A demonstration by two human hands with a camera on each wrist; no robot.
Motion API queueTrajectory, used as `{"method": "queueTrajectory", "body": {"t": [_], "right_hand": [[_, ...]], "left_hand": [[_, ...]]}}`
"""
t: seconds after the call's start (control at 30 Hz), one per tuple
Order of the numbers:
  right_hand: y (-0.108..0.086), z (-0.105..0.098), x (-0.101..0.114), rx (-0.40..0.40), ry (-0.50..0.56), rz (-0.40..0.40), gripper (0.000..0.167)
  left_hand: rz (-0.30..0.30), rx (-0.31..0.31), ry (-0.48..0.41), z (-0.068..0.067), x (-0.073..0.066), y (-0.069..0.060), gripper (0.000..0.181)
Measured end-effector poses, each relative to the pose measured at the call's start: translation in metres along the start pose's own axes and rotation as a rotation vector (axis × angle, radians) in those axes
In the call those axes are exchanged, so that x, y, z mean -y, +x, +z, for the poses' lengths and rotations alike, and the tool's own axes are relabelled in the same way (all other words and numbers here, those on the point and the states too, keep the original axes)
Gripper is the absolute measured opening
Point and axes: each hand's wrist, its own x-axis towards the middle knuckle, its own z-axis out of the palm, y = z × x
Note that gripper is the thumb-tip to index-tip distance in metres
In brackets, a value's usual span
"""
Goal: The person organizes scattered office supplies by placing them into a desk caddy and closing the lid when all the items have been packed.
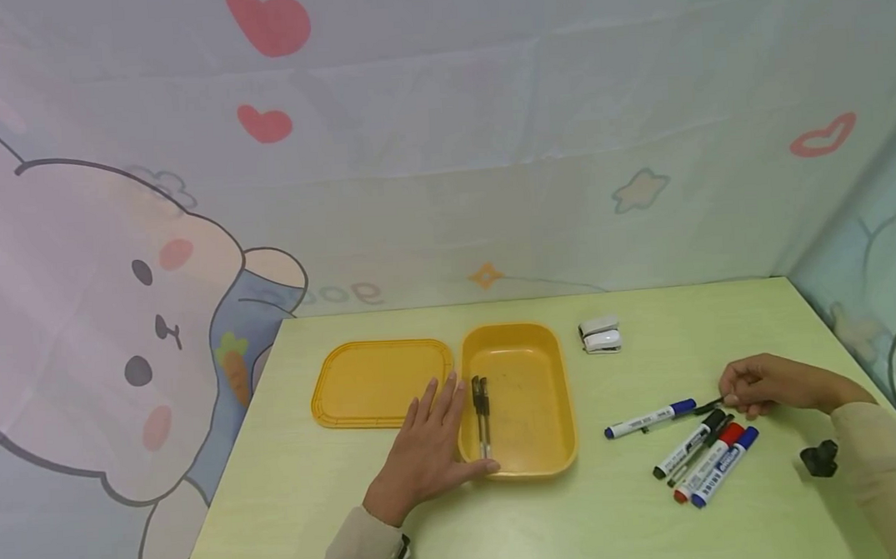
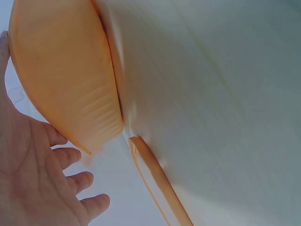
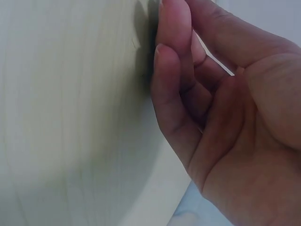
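In the head view, my left hand point(image 1: 428, 457) lies with fingers spread at the left wall of a yellow box point(image 1: 571, 424), its thumb over the near rim. Two black-capped pens point(image 1: 478, 412) lie side by side in the box. The left wrist view shows the palm point(image 2: 35, 172) against the box's outer side point(image 2: 66, 70). Over on the right, my right hand point(image 1: 779, 384) pinches the end of a black pen point(image 1: 707, 407), which runs by a blue-capped marker point(image 1: 649, 419). In the right wrist view, curled fingers of the right hand point(image 3: 221, 108) hide the pen.
A yellow lid point(image 1: 382, 383) lies left of the box. Beyond the box to the right stands a white stapler point(image 1: 601, 336). Near the right hand lie a black marker point(image 1: 688, 445), a red marker point(image 1: 711, 462), a blue marker point(image 1: 725, 467) and another pen between them. A curtain hangs behind the table.
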Motion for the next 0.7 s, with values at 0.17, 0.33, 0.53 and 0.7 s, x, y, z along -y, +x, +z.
{"method": "queueTrajectory", "body": {"t": [0.17, 0.33, 0.53, 0.7], "right_hand": [[-0.002, 0.001, 0.002, -0.014, -0.055, 0.003, 0.014], [-0.005, 0.000, 0.004, -0.056, -0.126, 0.008, 0.012], [-0.009, -0.005, 0.005, -0.084, -0.113, 0.008, 0.016], [-0.016, -0.007, 0.005, -0.141, -0.089, 0.039, 0.026]], "left_hand": [[-0.002, 0.003, -0.002, -0.001, 0.000, 0.000, 0.116], [-0.006, 0.006, -0.011, -0.001, 0.001, 0.001, 0.116], [-0.007, 0.008, -0.010, 0.001, 0.002, 0.001, 0.116], [-0.005, 0.010, -0.008, 0.001, 0.001, 0.001, 0.116]]}}
